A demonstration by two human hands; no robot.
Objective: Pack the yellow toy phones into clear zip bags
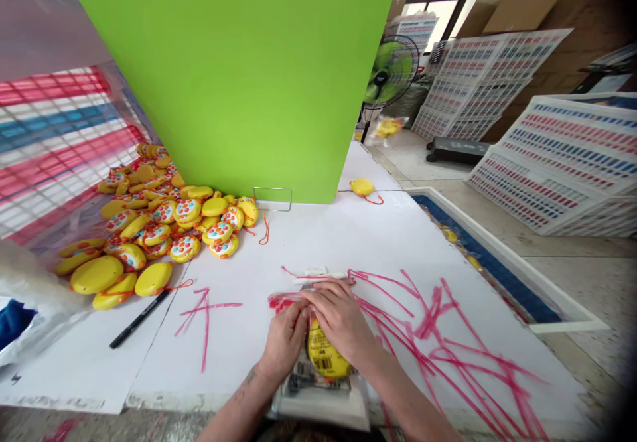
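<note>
Both my hands rest on a yellow toy [323,356] inside a clear plastic bag [318,389] at the table's near edge. My left hand [286,336] is curled against the bag's left side near its top. My right hand [341,316] lies over the toy's upper end, fingers pressed on the bag's red-printed opening [279,301]. The toy's yellow back with a barcode label faces up. Small white strips [318,273] lie just beyond my fingers.
A heap of yellow toys [159,229] with dotted faces lies at the left by a green board [239,77]. A black marker [139,319] lies near it. One yellow toy [362,187] sits far back. White printed trays [562,170] and a fan [391,73] stand at right.
</note>
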